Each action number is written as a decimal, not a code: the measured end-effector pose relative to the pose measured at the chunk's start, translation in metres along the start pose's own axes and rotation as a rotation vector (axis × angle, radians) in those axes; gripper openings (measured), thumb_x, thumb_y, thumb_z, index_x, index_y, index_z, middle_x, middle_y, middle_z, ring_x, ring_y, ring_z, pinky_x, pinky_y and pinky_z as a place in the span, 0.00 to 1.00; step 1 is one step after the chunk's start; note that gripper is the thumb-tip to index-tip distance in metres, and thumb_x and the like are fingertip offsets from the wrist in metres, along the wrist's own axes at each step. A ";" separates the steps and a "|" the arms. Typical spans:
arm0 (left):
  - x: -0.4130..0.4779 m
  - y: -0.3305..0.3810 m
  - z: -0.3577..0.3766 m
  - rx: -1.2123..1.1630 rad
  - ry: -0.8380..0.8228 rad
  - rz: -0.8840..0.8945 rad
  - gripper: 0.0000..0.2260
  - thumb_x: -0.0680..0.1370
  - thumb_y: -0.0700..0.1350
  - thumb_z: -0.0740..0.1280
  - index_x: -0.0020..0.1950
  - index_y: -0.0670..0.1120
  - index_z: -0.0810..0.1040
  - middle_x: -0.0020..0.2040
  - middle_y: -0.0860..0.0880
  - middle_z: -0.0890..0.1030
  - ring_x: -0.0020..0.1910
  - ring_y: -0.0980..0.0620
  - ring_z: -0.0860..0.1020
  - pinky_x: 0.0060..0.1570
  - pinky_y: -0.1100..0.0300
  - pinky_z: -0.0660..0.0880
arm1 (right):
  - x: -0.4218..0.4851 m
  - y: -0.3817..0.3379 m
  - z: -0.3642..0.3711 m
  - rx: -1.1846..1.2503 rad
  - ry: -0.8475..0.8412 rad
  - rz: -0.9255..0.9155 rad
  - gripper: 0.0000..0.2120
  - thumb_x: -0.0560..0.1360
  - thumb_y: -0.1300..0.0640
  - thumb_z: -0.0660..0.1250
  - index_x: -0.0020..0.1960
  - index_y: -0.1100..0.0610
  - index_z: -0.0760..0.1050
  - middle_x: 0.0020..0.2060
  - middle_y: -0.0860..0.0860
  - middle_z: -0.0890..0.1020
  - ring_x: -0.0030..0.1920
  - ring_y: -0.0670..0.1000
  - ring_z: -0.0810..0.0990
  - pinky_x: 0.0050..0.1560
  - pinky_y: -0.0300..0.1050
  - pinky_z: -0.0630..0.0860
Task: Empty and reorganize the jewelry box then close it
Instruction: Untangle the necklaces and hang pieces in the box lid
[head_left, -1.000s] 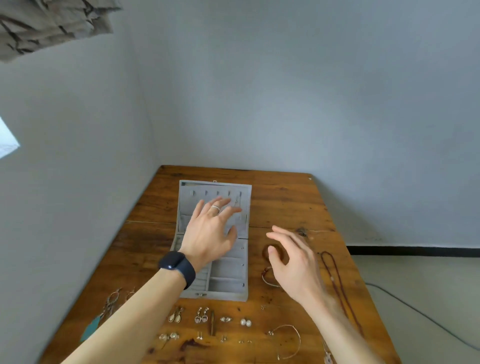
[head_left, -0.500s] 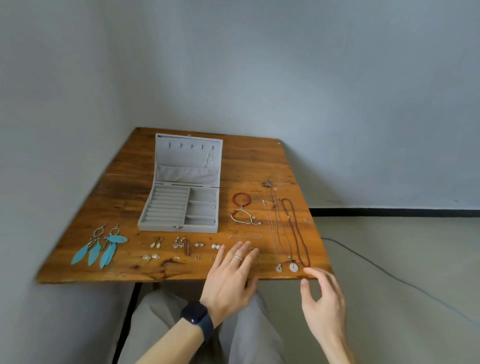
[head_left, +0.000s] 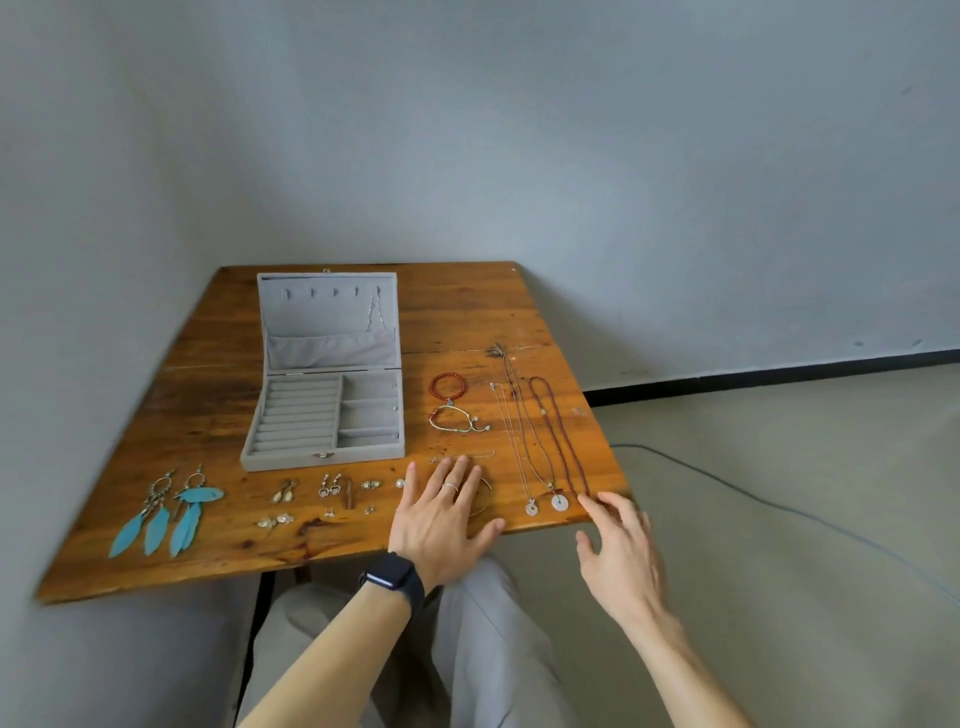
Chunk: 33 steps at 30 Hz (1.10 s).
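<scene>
left hand (head_left: 441, 525) lies flat over the counter (head_left: 234, 551) near its front edge, fingers straight and spread, holding nothing; it covers part of a thin bangle (head_left: 488, 493). right hand (head_left: 621, 556) hovers at the front right corner, fingers loose and apart, empty, tips just short of the necklaces (head_left: 536, 444). these run near to far, pendants at the near end, so the right hand is the nearer. small earrings (head_left: 332, 486) sit left of the left hand, feather earrings (head_left: 166, 514) further left. the box (head_left: 332, 379) stands open beyond and left of both hands, left hand nearer. its trays look bare; a fine chain appears to hang in the lid, too thin to confirm.
</scene>
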<state>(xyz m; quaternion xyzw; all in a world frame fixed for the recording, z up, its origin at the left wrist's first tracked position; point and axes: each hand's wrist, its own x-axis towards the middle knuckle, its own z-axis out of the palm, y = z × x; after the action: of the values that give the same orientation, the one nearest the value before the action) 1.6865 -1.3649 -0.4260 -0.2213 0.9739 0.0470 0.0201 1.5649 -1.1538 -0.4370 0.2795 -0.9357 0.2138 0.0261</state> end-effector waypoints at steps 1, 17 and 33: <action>0.000 -0.001 0.000 0.003 -0.001 0.003 0.40 0.74 0.74 0.37 0.82 0.54 0.48 0.82 0.52 0.49 0.81 0.50 0.45 0.75 0.40 0.33 | -0.001 0.003 0.002 0.033 0.053 -0.017 0.18 0.73 0.56 0.74 0.63 0.52 0.81 0.61 0.45 0.78 0.55 0.52 0.78 0.46 0.47 0.80; 0.023 0.067 -0.060 -0.791 -0.170 -0.089 0.25 0.80 0.66 0.54 0.59 0.51 0.81 0.51 0.50 0.84 0.50 0.50 0.80 0.50 0.55 0.78 | 0.042 -0.004 -0.067 0.369 0.040 0.014 0.02 0.78 0.50 0.67 0.49 0.42 0.77 0.39 0.41 0.84 0.40 0.46 0.83 0.46 0.46 0.79; 0.096 0.145 -0.076 -1.989 -0.438 -0.487 0.12 0.84 0.41 0.59 0.65 0.41 0.75 0.46 0.48 0.82 0.43 0.52 0.79 0.49 0.59 0.75 | -0.013 0.028 -0.081 0.755 0.185 0.198 0.05 0.77 0.57 0.71 0.45 0.48 0.83 0.37 0.39 0.85 0.39 0.42 0.83 0.41 0.31 0.74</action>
<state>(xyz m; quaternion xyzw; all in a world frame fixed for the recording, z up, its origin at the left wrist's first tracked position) 1.5359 -1.2835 -0.3443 -0.3149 0.4000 0.8606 0.0139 1.5551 -1.0927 -0.3762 0.1573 -0.8075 0.5683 -0.0151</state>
